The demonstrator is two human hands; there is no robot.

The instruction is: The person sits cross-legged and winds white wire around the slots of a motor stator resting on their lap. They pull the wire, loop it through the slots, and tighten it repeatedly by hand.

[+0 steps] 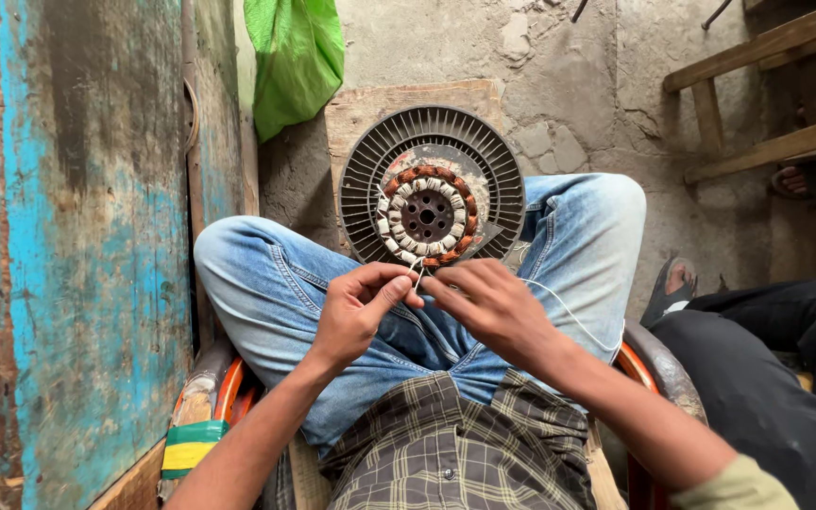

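Note:
A round grey finned motor housing (370, 161) rests on my crossed legs in blue jeans (257, 293). Inside it sits a stator ring (427, 215) with copper windings and white wrapped coils. My left hand (356, 307) and my right hand (493, 307) meet at the ring's near edge, fingertips pinched on thin white wire ends (417, 271) coming off the windings. A white thread or wire (569, 316) trails from my right hand over my right thigh.
A worn blue-painted door (77, 236) stands close on the left. A green plastic bag (295, 57) hangs above it. A wooden board (361, 104) lies under the housing. Another person's dark-trousered leg (767, 378) and sandalled foot (672, 283) are at right, with a wooden bench (767, 85) behind.

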